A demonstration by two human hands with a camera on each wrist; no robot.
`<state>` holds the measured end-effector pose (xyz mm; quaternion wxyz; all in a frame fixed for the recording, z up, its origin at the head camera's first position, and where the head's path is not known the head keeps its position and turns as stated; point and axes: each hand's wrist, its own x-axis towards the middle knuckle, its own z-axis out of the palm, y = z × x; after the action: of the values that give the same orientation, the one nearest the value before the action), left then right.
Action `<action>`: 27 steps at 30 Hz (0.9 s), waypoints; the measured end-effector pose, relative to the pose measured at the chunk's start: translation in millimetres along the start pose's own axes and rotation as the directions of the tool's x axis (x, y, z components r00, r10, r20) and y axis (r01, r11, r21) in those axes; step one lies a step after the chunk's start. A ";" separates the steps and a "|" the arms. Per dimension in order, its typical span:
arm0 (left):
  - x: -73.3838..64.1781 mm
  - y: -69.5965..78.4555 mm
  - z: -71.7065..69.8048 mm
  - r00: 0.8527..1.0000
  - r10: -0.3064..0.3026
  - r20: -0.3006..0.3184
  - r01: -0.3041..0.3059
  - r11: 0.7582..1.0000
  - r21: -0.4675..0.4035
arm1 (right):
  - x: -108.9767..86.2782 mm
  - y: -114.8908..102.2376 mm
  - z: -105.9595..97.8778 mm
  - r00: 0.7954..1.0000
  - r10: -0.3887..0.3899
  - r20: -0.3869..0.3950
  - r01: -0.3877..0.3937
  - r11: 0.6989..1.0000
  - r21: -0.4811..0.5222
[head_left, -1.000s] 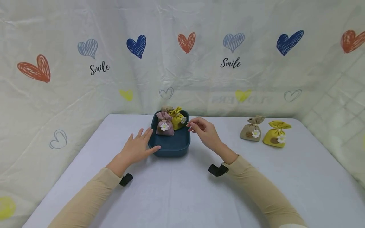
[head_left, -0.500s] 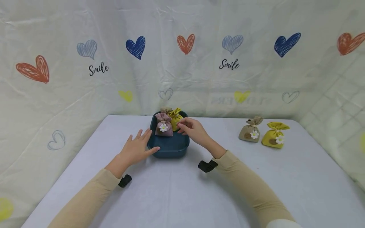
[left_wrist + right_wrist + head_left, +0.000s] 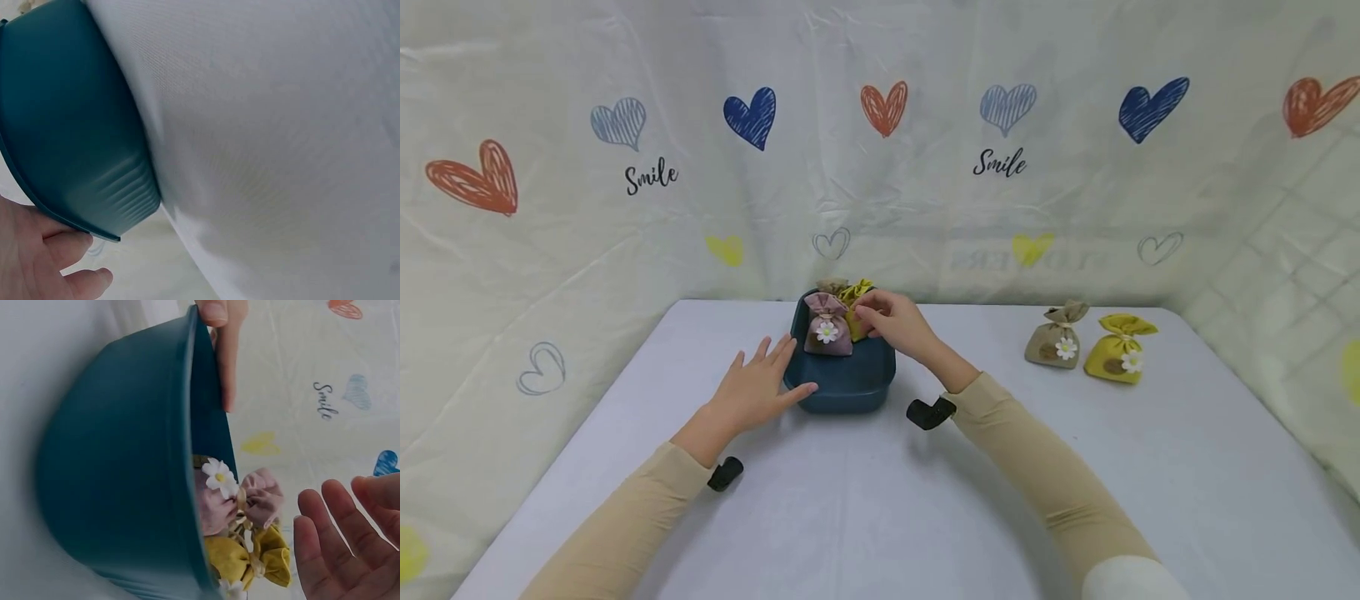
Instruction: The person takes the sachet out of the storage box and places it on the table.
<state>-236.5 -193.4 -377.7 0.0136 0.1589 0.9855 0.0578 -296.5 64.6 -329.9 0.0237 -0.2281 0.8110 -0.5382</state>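
Observation:
A dark teal bin (image 3: 842, 400) sits at the back middle of the table. My left hand (image 3: 751, 387) lies spread against its left rim, fingers straight; the left wrist view has these fingers (image 3: 65, 250) at the rim. Inside stand a pink pouch (image 3: 841, 343) with a white flower, a yellow pouch (image 3: 228, 557) and, behind them, a beige pouch (image 3: 832, 287). My right hand (image 3: 901, 327) hovers over the bin's right side, overlapping the yellow pouch in the head view. In the right wrist view its loosely bent fingers (image 3: 340, 525) are apart from the pouches and hold nothing.
On the right of the white table (image 3: 850, 517) stand a beige pouch (image 3: 1043, 343) and a yellow pouch (image 3: 1105, 357), each with a white flower. A pale curtain (image 3: 925, 200) with printed hearts hangs behind. Black wrist cameras sit under both wrists.
My right hand has moved left, from beside the bin's right rim to above its inside by the yellow pouch. The left hand has stayed on the rim.

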 end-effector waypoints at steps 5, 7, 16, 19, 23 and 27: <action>-1.2 0.8 -2.7 1.000 0.006 -0.002 -0.006 1.000 -0.006 | 11.4 -1.1 -0.2 0.999 0.036 0.009 -0.037 0.999 0.016; -1.7 0.9 -3.3 1.000 0.010 -0.005 -0.010 1.000 -0.009 | 15.3 0.2 0.5 0.999 0.048 0.009 -0.049 0.999 0.017; -1.2 -0.3 -3.6 1.000 0.014 -0.010 -0.014 1.000 -0.004 | 32.6 8.2 6.7 0.996 0.088 -0.022 -0.088 0.996 -0.022; -1.2 -0.5 -3.7 1.000 0.014 -0.006 -0.014 1.000 -0.009 | 38.2 10.8 8.2 0.993 0.112 -0.025 -0.113 0.993 -0.047; -1.2 -0.6 -3.4 1.000 0.017 -0.004 -0.017 1.000 -0.013 | 45.2 12.5 9.6 0.990 0.138 -0.024 -0.140 0.984 -0.114; -1.4 -0.8 -3.3 1.000 0.020 0.001 -0.020 1.000 -0.013 | 51.7 12.8 11.3 0.989 0.147 -0.011 -0.146 0.965 -0.219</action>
<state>-235.6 -194.9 -374.5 0.0145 0.1685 0.9835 0.0645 -344.0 38.5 -335.2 0.0401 -0.1701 0.8800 -0.4416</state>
